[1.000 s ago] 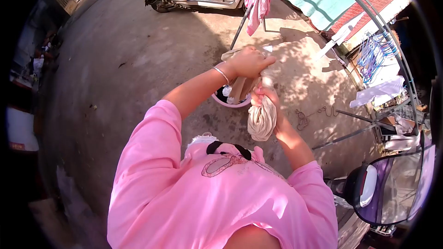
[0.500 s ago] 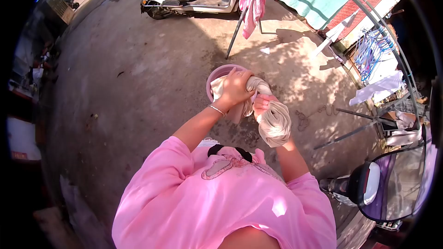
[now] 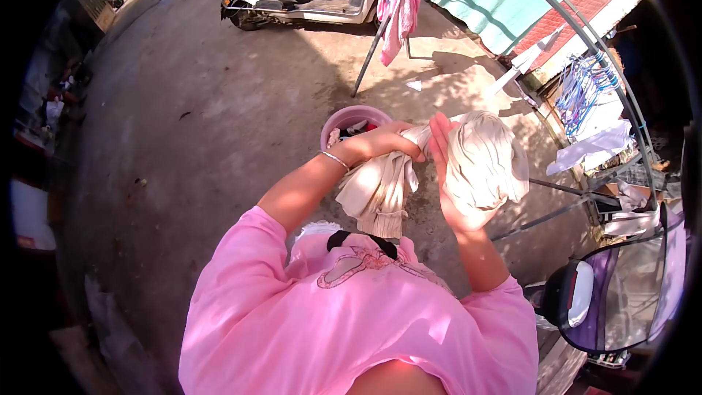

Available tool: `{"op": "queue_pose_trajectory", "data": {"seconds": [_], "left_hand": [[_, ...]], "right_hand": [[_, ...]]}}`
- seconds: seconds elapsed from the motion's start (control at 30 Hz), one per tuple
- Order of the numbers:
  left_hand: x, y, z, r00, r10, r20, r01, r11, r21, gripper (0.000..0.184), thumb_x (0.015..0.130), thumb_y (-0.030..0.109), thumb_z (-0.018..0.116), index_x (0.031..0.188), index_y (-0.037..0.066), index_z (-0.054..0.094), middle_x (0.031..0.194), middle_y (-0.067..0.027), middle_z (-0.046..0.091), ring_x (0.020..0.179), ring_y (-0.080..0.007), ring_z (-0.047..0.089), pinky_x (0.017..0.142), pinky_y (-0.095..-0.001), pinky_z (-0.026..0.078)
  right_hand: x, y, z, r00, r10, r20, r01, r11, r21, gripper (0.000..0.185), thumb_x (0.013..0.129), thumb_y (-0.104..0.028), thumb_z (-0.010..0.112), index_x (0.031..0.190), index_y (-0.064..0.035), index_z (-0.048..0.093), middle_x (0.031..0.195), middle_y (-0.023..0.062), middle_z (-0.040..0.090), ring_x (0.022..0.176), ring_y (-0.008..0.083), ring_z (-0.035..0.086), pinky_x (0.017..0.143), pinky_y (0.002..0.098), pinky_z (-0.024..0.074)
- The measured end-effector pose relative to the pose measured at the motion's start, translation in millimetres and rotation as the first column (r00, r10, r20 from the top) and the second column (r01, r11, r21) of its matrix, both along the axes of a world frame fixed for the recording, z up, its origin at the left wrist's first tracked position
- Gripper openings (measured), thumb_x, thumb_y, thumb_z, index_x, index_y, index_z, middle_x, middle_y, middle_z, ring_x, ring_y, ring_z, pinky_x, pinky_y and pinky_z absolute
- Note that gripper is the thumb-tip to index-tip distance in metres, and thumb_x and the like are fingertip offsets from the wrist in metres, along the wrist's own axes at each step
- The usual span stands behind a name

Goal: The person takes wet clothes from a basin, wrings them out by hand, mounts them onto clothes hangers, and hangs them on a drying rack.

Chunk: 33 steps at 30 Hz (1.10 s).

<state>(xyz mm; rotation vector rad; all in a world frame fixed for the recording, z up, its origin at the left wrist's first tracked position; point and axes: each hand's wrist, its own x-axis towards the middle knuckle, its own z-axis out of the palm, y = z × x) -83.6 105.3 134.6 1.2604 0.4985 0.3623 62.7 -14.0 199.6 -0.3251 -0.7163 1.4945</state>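
A cream-coloured garment [image 3: 485, 161], bunched and twisted, stretches between my two hands above the ground. My left hand [image 3: 385, 140] is closed around its narrow twisted part, and a ribbed end hangs below that grip. Against the large loose bundle on the other side lies my right hand [image 3: 442, 152], fingers stretched out and not wrapped around the cloth. The bundle covers part of that palm. Beyond my left forearm a pink basin [image 3: 357, 113] stands on the ground with dark, red and light clothes in it.
A metal rack leg [image 3: 371, 55] with a pink cloth [image 3: 398, 18] stands ahead, before a parked scooter [image 3: 292, 0]. On the right, a curved rack frame carries blue hangers [image 3: 585, 91] and a white cloth [image 3: 594, 146]. Another vehicle's windshield [image 3: 632, 300] is at lower right.
The garment has been lifted clear of the basin and its bundle has loosened and spread. My right hand has moved up and right, its fingers uncurling from the cloth.
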Motion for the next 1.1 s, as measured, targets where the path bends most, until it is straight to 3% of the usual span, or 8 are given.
{"op": "queue_pose_trajectory", "data": {"seconds": [0.1, 0.23, 0.43, 0.6, 0.73, 0.87, 0.93, 1.1], "left_hand": [[-1.6, -10.1, 23.6, 0.997, -0.004, 0.076, 0.020, 0.978, -0.207, 0.025, 0.072, 0.013, 0.066, 0.093, 0.001, 0.061, 0.086, -0.0063, 0.062, 0.077, -0.0135, 0.058, 0.072, -0.0251, 0.045], [-5.5, -8.6, 2.7, 0.977, -0.011, 0.212, 0.092, 0.923, -0.374, 0.020, 0.076, 0.006, 0.062, 0.095, 0.000, 0.061, 0.086, -0.0085, 0.062, 0.081, -0.0151, 0.059, 0.071, -0.0249, 0.046], [2.6, -19.0, 25.4, 0.871, -0.419, 0.257, 0.489, 0.788, -0.374, 0.027, 0.079, 0.018, 0.064, 0.099, 0.001, 0.057, 0.087, -0.0056, 0.060, 0.082, -0.0145, 0.059, 0.076, -0.0258, 0.046], [-1.5, -19.5, 32.6, 0.850, -0.496, 0.178, 0.521, 0.842, -0.141, 0.048, 0.077, 0.017, 0.066, 0.119, 0.002, 0.050, 0.101, -0.0062, 0.059, 0.096, -0.0157, 0.057, 0.084, -0.0294, 0.046], [5.0, -40.8, 39.4, 0.957, -0.158, 0.245, 0.258, 0.851, -0.457, 0.061, 0.072, 0.016, 0.073, 0.123, -0.002, 0.044, 0.106, -0.0087, 0.059, 0.098, -0.0160, 0.057, 0.084, -0.0287, 0.045], [16.5, -8.8, 40.9, 0.994, -0.107, -0.036, 0.113, 0.943, 0.312, 0.059, 0.068, 0.014, 0.076, 0.118, 0.001, 0.049, 0.098, -0.0095, 0.063, 0.090, -0.0158, 0.060, 0.080, -0.0301, 0.046], [19.3, 10.4, 52.9, 0.961, 0.103, -0.256, 0.151, 0.582, 0.799, 0.051, 0.068, 0.016, 0.073, 0.111, 0.004, 0.050, 0.089, -0.0118, 0.064, 0.085, -0.0239, 0.062, 0.079, -0.0345, 0.045], [41.9, 47.1, 70.9, 0.925, 0.275, -0.261, 0.294, -0.086, 0.952, 0.038, 0.067, 0.016, 0.067, 0.098, 0.008, 0.047, 0.076, -0.0101, 0.061, 0.077, -0.0293, 0.060, 0.077, -0.0373, 0.042]], "right_hand": [[12.5, 22.7, -18.6, 0.522, -0.602, 0.605, -0.079, 0.672, 0.736, 0.087, 0.079, -0.061, 0.046, 0.141, -0.0040, 0.022, 0.147, 0.0222, 0.017, 0.137, 0.0345, 0.017, 0.111, 0.0489, 0.0076], [26.1, 22.2, -2.4, -0.494, -0.866, 0.075, -0.685, 0.441, 0.581, 0.076, 0.068, -0.045, 0.061, 0.136, -0.0176, 0.040, 0.145, -0.0018, 0.032, 0.135, 0.0138, 0.027, 0.111, 0.0477, -0.0072], [40.4, 55.8, 28.1, -0.240, -0.968, 0.076, -0.844, 0.246, 0.477, 0.038, 0.068, -0.020, 0.059, 0.105, -0.0114, 0.060, 0.083, -0.0028, 0.055, 0.086, 0.0131, 0.056, 0.078, 0.0318, 0.0467], [55.7, 72.5, 49.2, -0.166, -0.986, -0.027, -0.884, 0.136, 0.448, 0.013, 0.067, -0.018, 0.058, 0.078, -0.0128, 0.055, 0.077, -0.0035, 0.051, 0.077, 0.0112, 0.053, 0.066, 0.0248, 0.0424], [71.4, 85.2, 60.5, -0.164, -0.985, -0.063, -0.906, 0.125, 0.405, 0.013, 0.067, -0.018, 0.057, 0.078, -0.0126, 0.054, 0.084, -0.0024, 0.050, 0.080, 0.0122, 0.052, 0.067, 0.0270, 0.0430], [96.4, 80.9, 55.1, -0.352, -0.934, -0.061, -0.859, 0.296, 0.418, 0.024, 0.067, -0.016, 0.058, 0.090, -0.0099, 0.055, 0.080, -0.0004, 0.052, 0.079, 0.0160, 0.053, 0.065, 0.0297, 0.0445], [101.8, 73.6, 40.6, -0.531, -0.845, 0.067, -0.712, 0.488, 0.504, 0.037, 0.062, -0.013, 0.061, 0.098, -0.0072, 0.056, 0.079, 0.0042, 0.053, 0.076, 0.0202, 0.053, 0.059, 0.0340, 0.0457], [83.7, 62.0, 14.6, -0.800, -0.333, 0.499, -0.157, 0.919, 0.362, 0.022, 0.071, -0.009, 0.061, 0.092, -0.0026, 0.059, 0.068, 0.0123, 0.058, 0.061, 0.0272, 0.058, 0.060, 0.0392, 0.0480]]}}
